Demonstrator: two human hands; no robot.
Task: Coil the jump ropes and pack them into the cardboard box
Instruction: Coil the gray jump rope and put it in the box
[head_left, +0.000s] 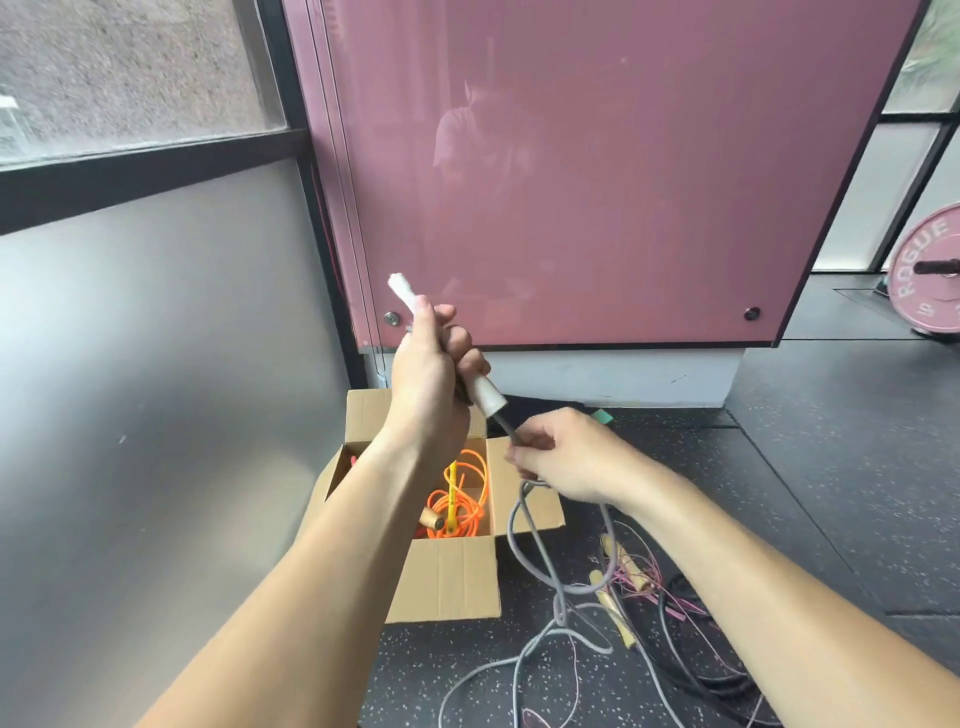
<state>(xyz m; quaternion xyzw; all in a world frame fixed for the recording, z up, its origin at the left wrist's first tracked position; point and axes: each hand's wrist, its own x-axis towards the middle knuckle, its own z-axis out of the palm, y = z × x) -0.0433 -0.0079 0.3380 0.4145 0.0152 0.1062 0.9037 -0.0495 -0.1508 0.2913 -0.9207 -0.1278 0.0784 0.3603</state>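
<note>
Loose grey rope (535, 551) trails over the floor beside a tangle of other ropes (649, 587), just right of the open cardboard box (447, 577), where an orange rope (462, 499) already lies coiled. Above, the right hand (561, 457) pinches the grey rope just under the white handle (485, 395), which the left hand (436, 374) grips in a fist. Even loops, drawn slowly, should keep slack off the tangle (and the box flap). Open floor lies rightward; the pink panel (571, 182) closes in behind.

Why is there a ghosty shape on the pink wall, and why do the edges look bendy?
Head view: the glossy pink panel mirrors a faint person, so that shape is a reflection. Head view: the wide-angle lens bows the dark window frame. Head view: the left hand and its white handle look sharp.
</note>
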